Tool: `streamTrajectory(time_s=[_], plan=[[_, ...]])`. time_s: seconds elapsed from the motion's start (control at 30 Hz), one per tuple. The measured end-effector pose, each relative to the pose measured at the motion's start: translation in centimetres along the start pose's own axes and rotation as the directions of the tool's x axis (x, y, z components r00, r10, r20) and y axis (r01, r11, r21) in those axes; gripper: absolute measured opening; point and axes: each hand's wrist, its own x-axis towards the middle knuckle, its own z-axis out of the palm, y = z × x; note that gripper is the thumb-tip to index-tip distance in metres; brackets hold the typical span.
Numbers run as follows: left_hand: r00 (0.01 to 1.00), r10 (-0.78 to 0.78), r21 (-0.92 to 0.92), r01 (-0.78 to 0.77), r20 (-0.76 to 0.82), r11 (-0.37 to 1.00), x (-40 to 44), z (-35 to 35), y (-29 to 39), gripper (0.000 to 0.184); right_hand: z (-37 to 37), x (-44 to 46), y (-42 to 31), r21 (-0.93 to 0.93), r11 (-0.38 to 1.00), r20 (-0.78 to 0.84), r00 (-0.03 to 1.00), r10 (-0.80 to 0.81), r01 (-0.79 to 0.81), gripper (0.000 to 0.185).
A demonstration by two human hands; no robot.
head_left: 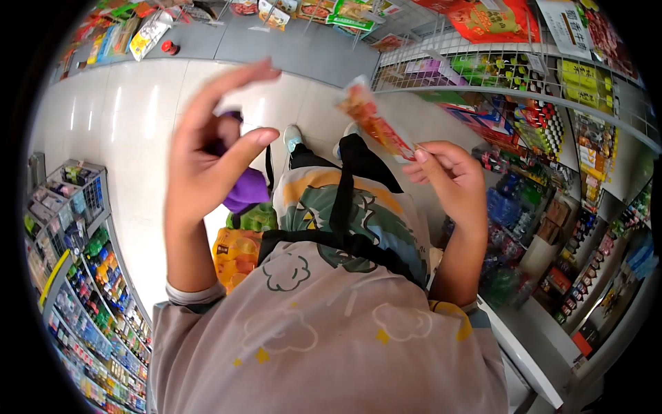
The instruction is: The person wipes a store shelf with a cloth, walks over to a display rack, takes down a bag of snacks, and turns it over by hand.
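My left hand (207, 148) is raised, its thumb and index finger spread in a wide curve. Its other fingers curl around a bunched purple cloth (247, 190), though the grip is partly hidden. Under the cloth are a green packet (256, 217) and an orange packet with fruit pictures (236, 257), close to my left forearm. My right hand (448, 178) pinches the lower end of a long, narrow red and clear snack packet (379, 124) between thumb and fingers. The packet tilts up to the left, toward the aisle, and its far end is blurred.
A wire rack (441, 77) with bagged snacks stands at the right, above shelves of bottles and boxes. Another stocked shelf (107, 255) runs along the left. A low grey ledge (276, 52) with packets crosses ahead. A pale tiled floor (138, 138) lies between.
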Motion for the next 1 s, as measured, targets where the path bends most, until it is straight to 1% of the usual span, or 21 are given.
streamTrajectory(time_s=[0.03, 0.07, 0.13, 0.17, 0.27, 0.33, 0.4, 0.5, 0.67, 0.77, 0.87, 1.0], plan=[[0.981, 0.195, 0.047, -0.195, 0.008, 0.980, 0.8, -0.8, 1.6, 0.058, -0.2, 0.0, 0.3, -0.010, 1.000, -0.015, 1.000, 0.009, -0.009, 0.019], [0.946, 0.324, 0.103, -0.322, -0.005, 0.941, 1.3, -1.5, 3.1, 0.059, -0.5, 0.0, 0.6, -0.021, 1.000, -0.029, 0.999, 0.015, -0.016, 0.019], [0.874, 0.485, 0.215, -0.468, -0.028, 0.857, 1.5, -2.4, 5.2, 0.059, -0.9, -0.1, 1.1, -0.042, 0.999, -0.030, 0.999, 0.026, -0.027, 0.019], [0.853, 0.522, 0.258, -0.499, -0.026, 0.828, 1.7, -2.7, 5.7, 0.060, -1.0, 0.0, 1.3, -0.051, 0.998, -0.053, 0.998, 0.035, -0.038, 0.019], [0.856, 0.511, 0.342, -0.504, 0.077, 0.793, 1.8, -1.7, 6.5, 0.061, -1.5, -0.2, 1.6, -0.073, 0.996, -0.046, 0.998, 0.044, -0.047, 0.019], [0.867, 0.471, 0.367, -0.497, 0.165, 0.786, 1.1, -0.8, 6.1, 0.062, -1.2, -0.3, 1.4, -0.071, 0.997, -0.052, 0.998, 0.032, -0.036, 0.019], [0.865, 0.459, 0.377, -0.501, 0.203, 0.779, 0.7, 0.1, 6.0, 0.063, -1.2, -0.4, 1.2, -0.081, 0.996, -0.057, 0.998, 0.024, -0.028, 0.019], [0.863, 0.467, 0.392, -0.505, 0.195, 0.769, 0.9, 0.2, 6.0, 0.064, -0.8, -0.3, 1.4, -0.049, 0.997, -0.034, 0.997, 0.065, -0.067, 0.019], [0.858, 0.486, 0.415, -0.508, 0.166, 0.755, 1.3, -0.1, 5.9, 0.067, -0.9, -0.4, 1.9, -0.049, 0.996, -0.004, 0.998, 0.070, -0.070, 0.020], [0.857, 0.487, 0.422, -0.510, 0.171, 0.749, 1.2, -0.1, 5.7, 0.069, -1.1, -0.3, 2.2, -0.092, 0.994, -0.009, 0.998, 0.063, -0.064, 0.020], [0.858, 0.483, 0.437, -0.508, 0.175, 0.742, 1.3, -0.1, 5.8, 0.071, -0.9, -0.5, 2.2, -0.071, 0.996, -0.032, 0.998, 0.056, -0.058, 0.020], [0.851, 0.493, 0.439, -0.517, 0.179, 0.734, 1.6, 0.3, 5.8, 0.073, -1.4, -0.5, 2.1, -0.088, 0.995, -0.023, 0.999, 0.049, -0.051, 0.020]])
